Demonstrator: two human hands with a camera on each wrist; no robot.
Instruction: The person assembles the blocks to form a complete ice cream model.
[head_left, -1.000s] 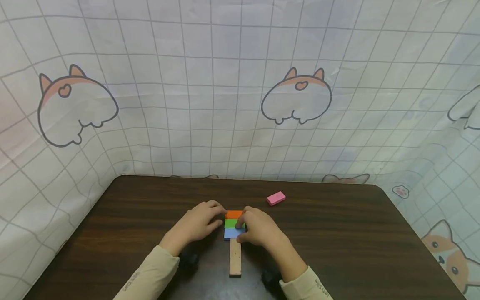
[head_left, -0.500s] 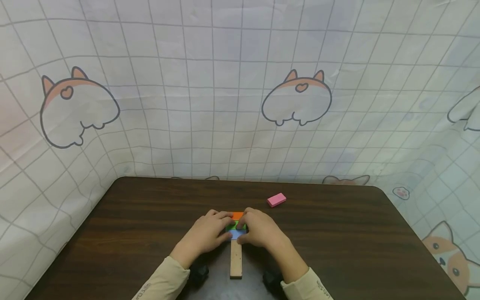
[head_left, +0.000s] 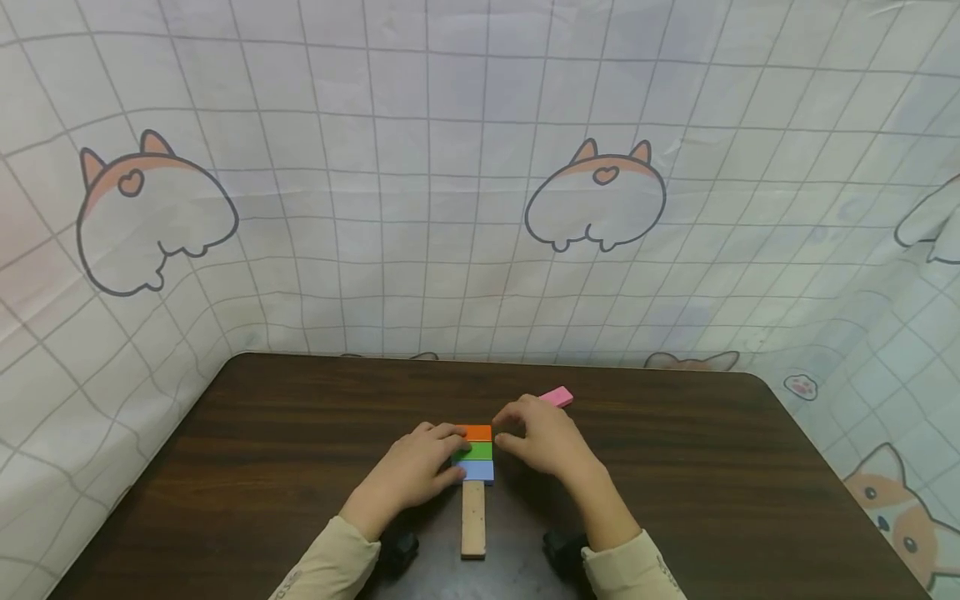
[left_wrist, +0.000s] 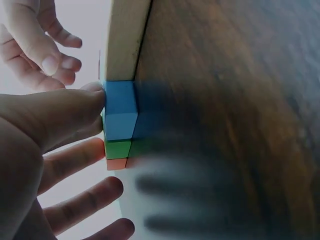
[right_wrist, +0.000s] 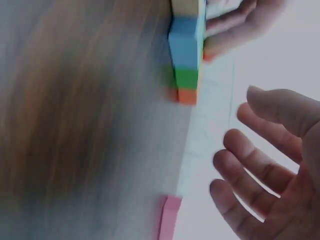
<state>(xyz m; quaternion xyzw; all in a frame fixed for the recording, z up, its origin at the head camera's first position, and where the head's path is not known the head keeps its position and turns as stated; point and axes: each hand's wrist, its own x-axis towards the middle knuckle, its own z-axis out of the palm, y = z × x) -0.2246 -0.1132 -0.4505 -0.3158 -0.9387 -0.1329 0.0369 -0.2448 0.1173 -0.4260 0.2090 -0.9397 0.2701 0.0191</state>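
Three blocks lie side by side in a row: an orange block (head_left: 480, 432), a green block (head_left: 480, 452) and a blue block (head_left: 480, 471). A plain wooden block (head_left: 473, 521) runs lengthwise from the blue one toward the person. My left hand (head_left: 412, 471) rests at the row's left side, its thumb (left_wrist: 75, 105) at the blue block's upper edge and its other fingers loosely spread. To the right of the row, my right hand (head_left: 551, 442) is apart from the blocks, its fingers (right_wrist: 250, 170) relaxed and holding nothing.
Behind the right hand a pink block (head_left: 557, 397) lies on the dark wood table (head_left: 712, 467), partly covered by that hand. A white gridded cloth (head_left: 420, 208) with cartoon drawings hangs beyond the table's back edge.
My left hand has moved right onto the row of blocks. My right hand has let go of the row and moved right and a little back, now covering part of the pink block.
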